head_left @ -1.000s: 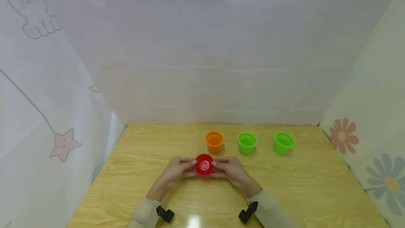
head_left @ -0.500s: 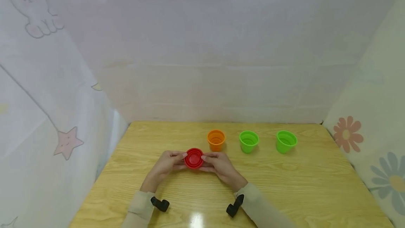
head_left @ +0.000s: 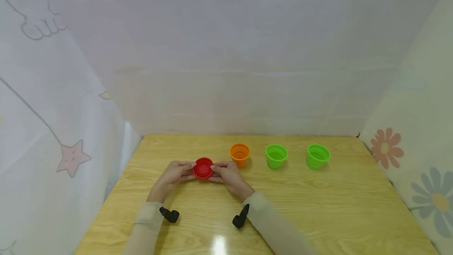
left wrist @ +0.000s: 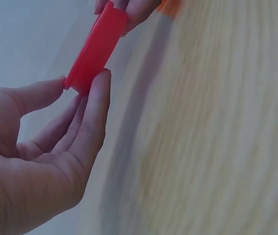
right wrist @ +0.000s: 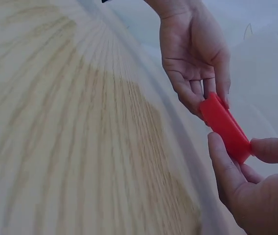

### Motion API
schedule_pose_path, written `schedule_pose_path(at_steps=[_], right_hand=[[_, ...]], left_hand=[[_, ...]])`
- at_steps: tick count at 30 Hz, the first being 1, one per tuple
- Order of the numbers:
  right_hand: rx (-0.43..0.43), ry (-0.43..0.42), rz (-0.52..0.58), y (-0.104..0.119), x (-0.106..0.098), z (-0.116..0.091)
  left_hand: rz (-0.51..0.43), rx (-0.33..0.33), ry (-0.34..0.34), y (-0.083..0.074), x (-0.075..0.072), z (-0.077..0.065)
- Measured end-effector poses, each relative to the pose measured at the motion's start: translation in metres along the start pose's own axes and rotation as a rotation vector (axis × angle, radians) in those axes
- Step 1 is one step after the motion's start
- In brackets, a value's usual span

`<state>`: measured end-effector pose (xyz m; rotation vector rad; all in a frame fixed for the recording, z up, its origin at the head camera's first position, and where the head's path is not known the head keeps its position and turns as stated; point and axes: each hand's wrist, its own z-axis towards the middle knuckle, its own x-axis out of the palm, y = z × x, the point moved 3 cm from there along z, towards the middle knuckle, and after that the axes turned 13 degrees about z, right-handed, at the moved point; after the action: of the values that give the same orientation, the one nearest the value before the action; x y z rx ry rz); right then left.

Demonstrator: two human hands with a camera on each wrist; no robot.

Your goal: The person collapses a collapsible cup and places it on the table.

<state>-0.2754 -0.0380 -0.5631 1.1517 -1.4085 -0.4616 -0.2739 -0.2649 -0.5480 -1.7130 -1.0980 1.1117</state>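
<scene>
A red collapsible cup (head_left: 203, 168), squashed down to a flat ringed disc, is held between both hands left of the orange cup. My left hand (head_left: 174, 175) pinches its left edge, thumb on the rim and fingers underneath. On the opposite edge my right hand (head_left: 228, 175) pinches it the same way. Seen edge-on in the left wrist view, the red cup (left wrist: 97, 49) is a thin band gripped at both ends above the wooden table. The right wrist view also has the red cup (right wrist: 224, 127) tilted between the two hands.
An orange cup (head_left: 240, 156) stands just right of my right hand. Farther right, along the back of the wooden table (head_left: 336, 207), are two green cups, one nearer (head_left: 276, 156) and one at the far right (head_left: 317, 156). Pale printed cloth (head_left: 233, 58) hangs behind the table.
Both hands have carried the red cup left and toward the back of the table. It looks flatter than a second ago. The orange and green cups stay where they were.
</scene>
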Motion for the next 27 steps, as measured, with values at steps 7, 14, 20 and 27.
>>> schedule_pose_path(at_steps=[7,14,20,27], right_hand=[[-0.022,-0.061,-0.072,-0.014,0.023,0.02],[-0.078,-0.108,-0.247,0.001,0.042,0.036],[-0.073,-0.112,-0.318,0.008,0.041,0.052],[-0.016,-0.118,-0.28,0.003,0.036,0.061]], left_hand=[[0.023,-0.042,-0.038,0.006,-0.023,0.003],[0.032,-0.05,-0.023,0.004,-0.043,0.014],[0.04,-0.05,0.014,-0.005,-0.049,0.02],[0.043,-0.076,0.032,-0.004,-0.053,0.026]])
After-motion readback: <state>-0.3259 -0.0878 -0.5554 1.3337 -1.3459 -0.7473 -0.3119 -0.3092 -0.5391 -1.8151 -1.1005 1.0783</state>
